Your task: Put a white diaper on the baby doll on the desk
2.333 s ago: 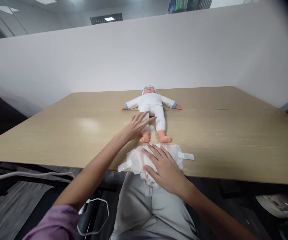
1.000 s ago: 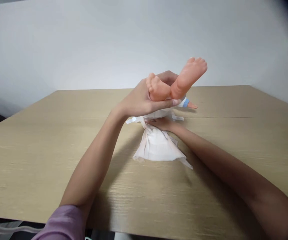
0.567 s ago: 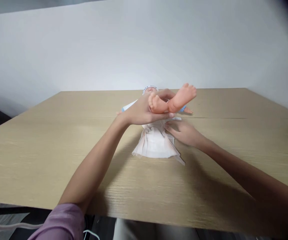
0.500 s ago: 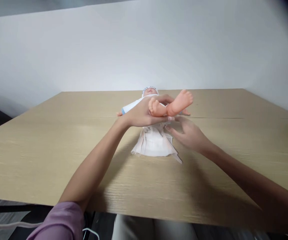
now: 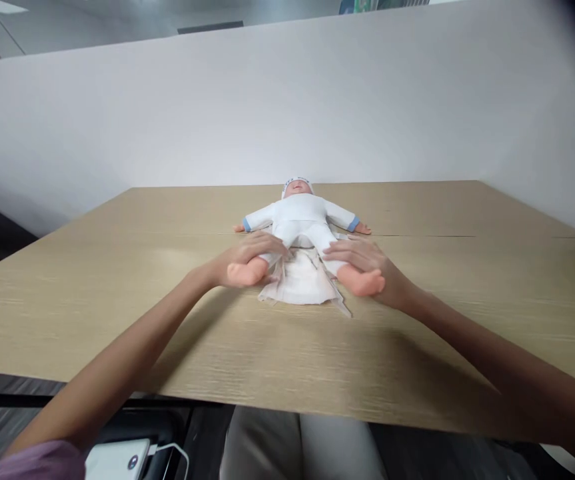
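A baby doll (image 5: 300,211) in a white suit with blue cuffs and a white cap lies on its back, arms spread and legs apart. Beneath its bottom, an unfolded white diaper (image 5: 301,285) extends toward me, its front part flat on the table. My left hand (image 5: 240,255) wraps around the doll's leg on the left, just above the bare foot (image 5: 248,272). Around the leg on the right, my right hand (image 5: 391,275) has its fingers curled over the shin, above the other foot (image 5: 364,282). My thumbs are mostly hidden.
The doll lies on a wide wooden table (image 5: 117,300) with a seam across it. A white partition (image 5: 287,107) rises behind the far edge. Below the near edge, a white device (image 5: 116,460) with a cable rests by my legs.
The doll's legs, held raised and together by my left hand, are now lowered and spread. My right hand has gone from the diaper's edge to the right leg.
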Available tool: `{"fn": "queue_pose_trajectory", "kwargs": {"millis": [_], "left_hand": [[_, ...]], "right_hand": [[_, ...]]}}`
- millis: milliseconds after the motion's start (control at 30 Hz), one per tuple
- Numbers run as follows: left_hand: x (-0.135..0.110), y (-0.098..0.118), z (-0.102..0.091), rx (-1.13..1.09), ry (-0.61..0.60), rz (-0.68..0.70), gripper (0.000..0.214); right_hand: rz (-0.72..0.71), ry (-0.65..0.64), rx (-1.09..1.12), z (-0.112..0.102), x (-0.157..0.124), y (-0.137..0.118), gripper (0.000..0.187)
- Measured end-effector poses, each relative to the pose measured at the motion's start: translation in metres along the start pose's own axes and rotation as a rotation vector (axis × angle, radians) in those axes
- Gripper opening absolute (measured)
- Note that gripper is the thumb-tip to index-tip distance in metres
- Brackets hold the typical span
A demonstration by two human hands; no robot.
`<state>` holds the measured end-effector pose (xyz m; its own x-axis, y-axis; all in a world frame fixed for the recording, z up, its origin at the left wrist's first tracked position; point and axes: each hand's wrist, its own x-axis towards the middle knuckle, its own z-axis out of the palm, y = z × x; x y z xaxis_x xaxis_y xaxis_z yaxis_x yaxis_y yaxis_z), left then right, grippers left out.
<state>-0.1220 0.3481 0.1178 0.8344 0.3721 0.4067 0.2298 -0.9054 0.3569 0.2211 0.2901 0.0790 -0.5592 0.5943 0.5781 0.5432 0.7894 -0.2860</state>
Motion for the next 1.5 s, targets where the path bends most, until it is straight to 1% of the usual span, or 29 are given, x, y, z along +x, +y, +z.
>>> {"fn": "queue_pose_trajectory", "kwargs": {"millis": [33,100,167,233,333,433,533,633,700,767,833,867,933,967,1000,1067,1133,1233,1300,1367,1467,1500], "left_hand": [[-0.012,-0.008,0.004,0.012,-0.024,0.017,0.049],[-0.03,-0.022,0.014,0.027,-0.061,0.059,0.058],[-0.041,-0.031,0.024,0.052,-0.073,0.078,0.07],[-0.044,-0.034,0.031,0.074,-0.079,0.071,0.077],[-0.043,-0.027,0.031,0.071,-0.112,0.013,0.078],[-0.04,-0.017,0.025,0.048,-0.176,-0.081,0.075],[-0.041,-0.012,0.021,0.011,-0.238,-0.144,0.077],[-0.041,-0.013,0.021,-0.057,-0.234,-0.181,0.073],[-0.04,-0.011,0.021,-0.1,-0.197,-0.209,0.063],[-0.037,-0.004,0.022,-0.128,-0.149,-0.238,0.053],[-0.032,0.007,0.025,-0.12,-0.116,-0.28,0.042],[-0.03,0.013,0.027,-0.097,-0.108,-0.309,0.044],[-0.025,0.023,0.035,-0.016,-0.085,-0.361,0.062],[-0.023,0.027,0.04,0.035,-0.075,-0.375,0.066],[-0.021,0.03,0.044,0.088,-0.065,-0.384,0.065],[-0.018,0.033,0.051,0.182,-0.058,-0.387,0.047],[-0.016,0.033,0.053,0.221,-0.064,-0.383,0.03],[-0.01,0.03,0.046,0.158,-0.032,-0.382,0.014],[-0.003,0.024,0.036,0.076,0.039,-0.4,0.018],[0.008,0.015,0.025,0.01,0.13,-0.413,0.028],[0.035,-0.01,0.012,-0.067,0.247,-0.447,0.038],[0.045,-0.021,0.01,-0.122,0.274,-0.481,0.039]], "right_hand": [[-0.053,-0.026,-0.044,0.001,-0.008,0.005,0.038],[-0.15,-0.07,-0.155,0.005,-0.021,0.015,0.042],[-0.187,-0.095,-0.218,0.01,-0.029,0.022,0.045],[-0.186,-0.105,-0.215,0.015,-0.034,0.027,0.045],[-0.13,-0.124,-0.138,0.015,-0.035,0.03,0.042],[-0.001,-0.191,-0.001,0.01,-0.035,0.032,0.038],[0.119,-0.266,0.176,0.001,-0.033,0.036,0.038],[0.196,-0.336,0.303,-0.007,-0.03,0.036,0.041],[0.235,-0.348,0.295,-0.01,-0.027,0.028,0.043],[0.237,-0.33,0.217,-0.009,-0.023,0.014,0.047],[0.198,-0.306,0.075,-0.002,-0.019,-0.002,0.056],[0.177,-0.289,-0.009,0.003,-0.018,-0.011,0.062],[0.143,-0.25,-0.165,0.015,-0.017,-0.025,0.071],[0.138,-0.23,-0.225,0.021,-0.016,-0.03,0.071],[0.139,-0.212,-0.269,0.026,-0.015,-0.034,0.07],[0.154,-0.2,-0.326,0.033,-0.012,-0.038,0.063],[0.17,-0.196,-0.367,0.035,-0.007,-0.037,0.05],[0.172,-0.173,-0.356,0.034,0.003,-0.029,0.03],[0.195,-0.116,-0.265,0.031,0.012,-0.019,0.024],[0.239,-0.023,-0.136,0.028,0.024,-0.008,0.027],[0.314,0.158,-0.002,0.025,0.051,0.012,0.029],[0.372,0.208,0.048,0.024,0.061,0.02,0.028]]}}
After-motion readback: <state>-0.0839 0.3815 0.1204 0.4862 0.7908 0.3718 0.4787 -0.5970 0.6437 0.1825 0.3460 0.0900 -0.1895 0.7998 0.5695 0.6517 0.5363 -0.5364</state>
